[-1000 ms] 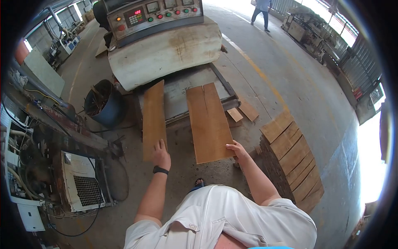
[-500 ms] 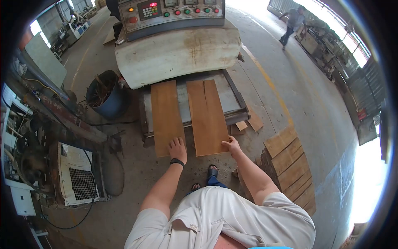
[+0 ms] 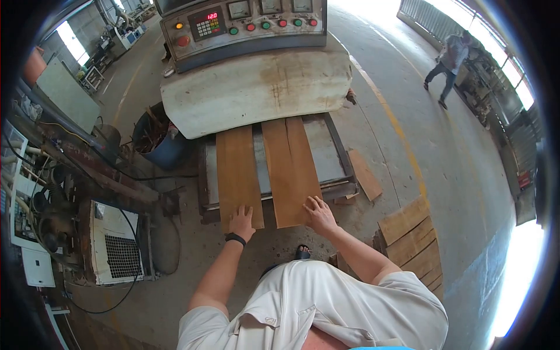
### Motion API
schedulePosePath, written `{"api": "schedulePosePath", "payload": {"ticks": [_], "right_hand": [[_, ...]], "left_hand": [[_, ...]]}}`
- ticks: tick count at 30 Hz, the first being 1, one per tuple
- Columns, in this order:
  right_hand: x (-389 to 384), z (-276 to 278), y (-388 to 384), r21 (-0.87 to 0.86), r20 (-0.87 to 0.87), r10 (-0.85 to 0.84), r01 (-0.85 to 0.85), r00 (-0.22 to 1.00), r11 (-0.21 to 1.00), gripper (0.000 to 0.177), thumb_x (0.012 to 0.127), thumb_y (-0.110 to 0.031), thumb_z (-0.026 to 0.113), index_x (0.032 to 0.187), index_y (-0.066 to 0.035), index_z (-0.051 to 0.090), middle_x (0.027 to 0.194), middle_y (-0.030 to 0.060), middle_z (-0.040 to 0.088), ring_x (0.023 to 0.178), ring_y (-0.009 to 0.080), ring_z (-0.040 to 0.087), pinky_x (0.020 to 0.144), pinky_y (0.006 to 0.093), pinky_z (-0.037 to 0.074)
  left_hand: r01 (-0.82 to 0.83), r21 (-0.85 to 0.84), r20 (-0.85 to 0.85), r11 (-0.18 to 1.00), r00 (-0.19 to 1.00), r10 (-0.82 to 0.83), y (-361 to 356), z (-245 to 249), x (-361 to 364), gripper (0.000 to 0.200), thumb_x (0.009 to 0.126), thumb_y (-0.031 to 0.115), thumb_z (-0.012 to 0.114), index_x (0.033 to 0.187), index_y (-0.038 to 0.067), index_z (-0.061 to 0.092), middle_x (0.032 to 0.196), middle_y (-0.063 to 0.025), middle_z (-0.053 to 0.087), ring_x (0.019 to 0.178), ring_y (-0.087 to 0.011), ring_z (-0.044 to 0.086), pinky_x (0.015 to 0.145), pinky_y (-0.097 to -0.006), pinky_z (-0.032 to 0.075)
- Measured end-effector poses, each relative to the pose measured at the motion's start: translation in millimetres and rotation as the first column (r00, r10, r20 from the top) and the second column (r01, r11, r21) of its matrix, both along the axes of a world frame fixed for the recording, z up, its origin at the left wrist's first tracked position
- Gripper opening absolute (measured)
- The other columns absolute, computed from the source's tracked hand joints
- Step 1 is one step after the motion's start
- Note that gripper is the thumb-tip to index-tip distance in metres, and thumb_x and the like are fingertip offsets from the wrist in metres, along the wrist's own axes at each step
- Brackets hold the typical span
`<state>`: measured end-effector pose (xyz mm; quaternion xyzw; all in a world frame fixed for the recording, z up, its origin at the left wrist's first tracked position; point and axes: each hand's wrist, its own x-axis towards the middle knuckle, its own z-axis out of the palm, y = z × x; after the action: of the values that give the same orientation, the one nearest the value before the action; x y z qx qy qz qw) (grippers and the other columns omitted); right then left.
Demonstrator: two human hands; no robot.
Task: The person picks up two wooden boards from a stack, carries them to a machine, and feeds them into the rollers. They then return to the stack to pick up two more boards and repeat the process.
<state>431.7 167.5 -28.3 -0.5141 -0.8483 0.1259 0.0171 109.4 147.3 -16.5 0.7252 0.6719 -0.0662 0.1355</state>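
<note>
Two brown wooden boards lie side by side on the machine's metal bed point(image 3: 344, 153), their far ends under the white cover point(image 3: 256, 87). My left hand point(image 3: 241, 223) rests flat on the near end of the left board point(image 3: 238, 169), fingers spread. On the near right corner of the right board point(image 3: 291, 175), my right hand point(image 3: 319, 214) lies with its fingers apart on the wood. A dark crack runs along the far part of the right board. A narrow gap separates the two boards.
The control panel point(image 3: 245, 29) stands above the cover. A blue bin point(image 3: 166, 149) of scraps is at the left, near a white grilled unit point(image 3: 116, 242). Stacked boards point(image 3: 411, 239) lie at the right, with a loose piece point(image 3: 364, 175) on the floor. A person point(image 3: 449, 67) walks at the upper right.
Both boards have slid forward, farther under the cover. My right hand has shifted from gripping the right board's edge onto its top. The person at the upper right has moved nearer.
</note>
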Motion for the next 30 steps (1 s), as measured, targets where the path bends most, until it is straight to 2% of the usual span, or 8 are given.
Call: {"api": "schedulePosePath", "payload": {"ticks": [4,7,10,15,19,24,28,30], "right_hand": [[-5.6,2.4,38.5,-0.010,-0.036,0.005,-0.005,0.999,1.000,0.073,0.072,-0.030,0.080,0.137,-0.014,0.052,0.149,0.0163,0.036,0.141,0.0363,0.030,0.115,0.0444,0.029],[-11.5,5.9,73.4,-0.017,-0.046,0.006,-0.007,0.999,1.000,0.072,0.071,-0.026,0.080,0.137,-0.014,0.052,0.149,0.0153,0.037,0.140,0.0364,0.030,0.114,0.0436,0.031],[-21.4,3.8,106.7,-0.036,-0.058,0.002,-0.004,0.998,0.999,0.073,0.071,-0.023,0.081,0.137,-0.013,0.052,0.149,0.0157,0.037,0.140,0.0366,0.030,0.114,0.0439,0.031],[-39.6,2.8,161.7,-0.004,-0.135,-0.030,0.030,0.990,1.000,0.068,0.071,-0.021,0.080,0.133,-0.013,0.054,0.148,0.0162,0.038,0.139,0.0368,0.031,0.114,0.0438,0.032],[-53.8,17.6,190.8,-0.100,-0.012,-0.037,0.036,0.999,0.994,0.074,0.068,-0.022,0.082,0.134,-0.011,0.051,0.146,0.0177,0.038,0.139,0.0376,0.031,0.111,0.0456,0.037],[-57.6,13.8,210.5,-0.071,-0.052,-0.056,0.052,0.997,0.996,0.076,0.065,-0.022,0.083,0.133,-0.012,0.052,0.145,0.0181,0.038,0.139,0.0376,0.031,0.109,0.0468,0.039],[-64.3,16.4,227.4,-0.099,-0.041,-0.076,0.072,0.996,0.993,0.069,0.069,-0.024,0.081,0.131,-0.011,0.054,0.146,0.0183,0.038,0.139,0.0378,0.032,0.111,0.0448,0.036],[-66.0,12.9,236.0,-0.118,-0.047,-0.098,0.092,0.994,0.989,0.070,0.069,-0.023,0.082,0.132,-0.012,0.053,0.146,0.0178,0.038,0.139,0.0378,0.031,0.111,0.0448,0.036]], "left_hand": [[-0.019,0.014,0.030,1.000,0.999,0.018,28.0,1.2,0.7,0.083,0.068,0.024,0.084,0.141,0.014,0.046,0.146,-0.0133,0.034,0.136,-0.0354,0.034,0.111,-0.0468,0.037],[-0.028,-0.063,0.011,0.998,1.000,0.029,60.2,3.2,-2.0,0.085,0.074,0.026,0.081,0.147,0.017,0.039,0.151,-0.0115,0.029,0.141,-0.0350,0.028,0.112,-0.0502,0.037],[-0.069,-0.071,0.012,0.995,0.997,0.070,95.9,4.3,-4.3,0.085,0.073,0.026,0.081,0.146,0.017,0.039,0.151,-0.0115,0.029,0.141,-0.0348,0.028,0.112,-0.0491,0.037],[-0.055,-0.116,0.022,0.992,0.998,0.058,158.6,16.7,-12.6,0.088,0.070,0.027,0.083,0.146,0.017,0.040,0.150,-0.0116,0.031,0.138,-0.0351,0.033,0.110,-0.0492,0.040],[-0.022,-0.107,0.046,0.994,0.999,0.027,183.7,17.4,-19.7,0.091,0.067,0.028,0.085,0.145,0.015,0.040,0.147,-0.0113,0.034,0.134,-0.0353,0.039,0.107,-0.0500,0.043],[-0.028,-0.081,0.032,0.996,0.999,0.031,200.7,12.7,-21.3,0.092,0.072,0.026,0.082,0.150,0.024,0.032,0.147,-0.0143,0.034,0.133,-0.0386,0.039,0.105,-0.0547,0.042],[0.026,-0.024,-0.008,0.999,1.000,-0.026,211.5,16.0,-16.2,0.089,0.079,0.025,0.077,0.152,0.033,0.026,0.148,-0.0168,0.031,0.133,-0.0423,0.036,0.105,-0.0580,0.041],[0.049,-0.060,-0.015,0.997,0.999,-0.050,223.1,18.0,-17.9,0.085,0.081,0.026,0.076,0.151,0.032,0.027,0.147,-0.0168,0.031,0.133,-0.0429,0.036,0.104,-0.0580,0.042]]}}
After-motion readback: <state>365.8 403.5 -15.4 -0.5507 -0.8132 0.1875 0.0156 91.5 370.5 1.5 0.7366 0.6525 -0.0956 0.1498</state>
